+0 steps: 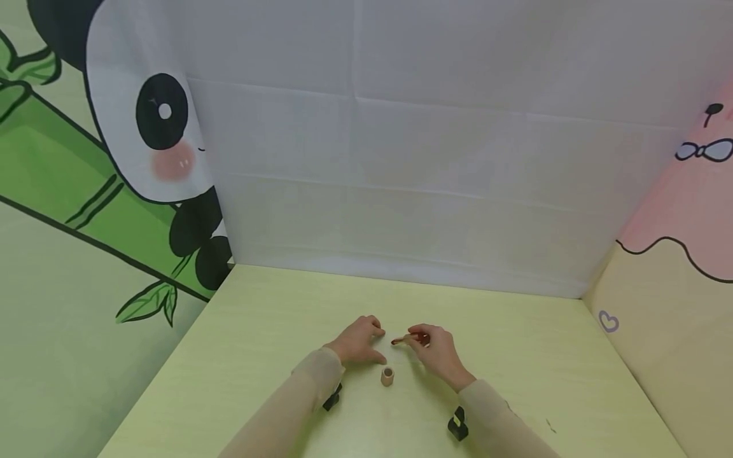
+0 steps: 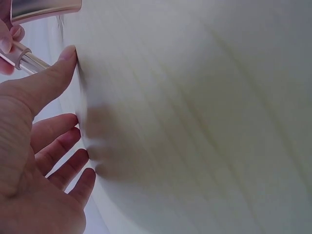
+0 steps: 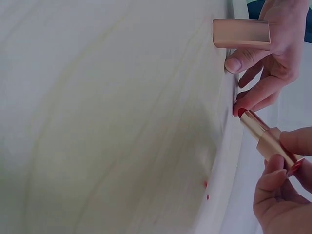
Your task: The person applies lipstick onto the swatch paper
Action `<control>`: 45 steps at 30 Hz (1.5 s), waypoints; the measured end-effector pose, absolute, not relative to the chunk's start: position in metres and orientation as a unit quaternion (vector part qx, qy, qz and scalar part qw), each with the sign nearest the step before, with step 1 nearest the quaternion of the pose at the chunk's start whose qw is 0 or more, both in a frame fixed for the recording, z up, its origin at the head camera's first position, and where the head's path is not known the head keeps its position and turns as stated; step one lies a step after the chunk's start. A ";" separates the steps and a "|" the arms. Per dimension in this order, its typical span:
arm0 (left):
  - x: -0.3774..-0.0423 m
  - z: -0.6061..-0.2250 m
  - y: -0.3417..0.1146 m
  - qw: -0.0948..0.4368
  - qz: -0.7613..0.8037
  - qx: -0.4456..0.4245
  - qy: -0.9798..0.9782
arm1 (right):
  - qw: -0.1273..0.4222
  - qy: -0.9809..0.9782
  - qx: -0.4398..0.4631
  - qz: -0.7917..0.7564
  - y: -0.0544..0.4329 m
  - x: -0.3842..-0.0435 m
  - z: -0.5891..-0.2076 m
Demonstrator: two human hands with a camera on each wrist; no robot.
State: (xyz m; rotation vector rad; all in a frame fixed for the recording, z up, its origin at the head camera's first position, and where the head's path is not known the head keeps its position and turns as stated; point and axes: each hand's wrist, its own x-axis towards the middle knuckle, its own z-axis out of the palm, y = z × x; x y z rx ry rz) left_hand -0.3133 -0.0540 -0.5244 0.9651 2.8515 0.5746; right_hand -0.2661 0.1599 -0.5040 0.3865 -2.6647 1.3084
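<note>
Fingers of our right hand (image 1: 438, 351) pinch the gold-cased red lipstick (image 3: 263, 137); our left hand (image 1: 357, 340) rests spread on the pale green table (image 1: 258, 331), near its front edge, beside the upright gold cylindrical cap (image 1: 387, 376).

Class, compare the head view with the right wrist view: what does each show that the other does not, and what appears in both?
Only the head view shows the whole pale green table, the panda backdrop and both sleeves. Only the right wrist view shows the lipstick's red tip and two small red marks on the table. Both show the right hand with the lipstick in its grip, the left hand with fingers on the table, and the cap standing apart.
</note>
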 end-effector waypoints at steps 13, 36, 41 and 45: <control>-0.310 -0.523 -0.055 0.043 0.193 0.304 0.932 | 0.069 -0.892 0.134 0.425 0.155 -0.266 -0.505; -0.311 -0.522 -0.054 0.043 0.201 0.301 0.931 | 0.065 -0.900 0.141 0.408 0.153 -0.267 -0.507; -0.309 -0.520 -0.055 0.046 0.201 0.297 0.932 | 0.057 -0.905 0.138 0.399 0.152 -0.267 -0.506; -0.309 -0.518 -0.055 0.048 0.200 0.298 0.932 | 0.056 -0.906 0.140 0.396 0.152 -0.266 -0.504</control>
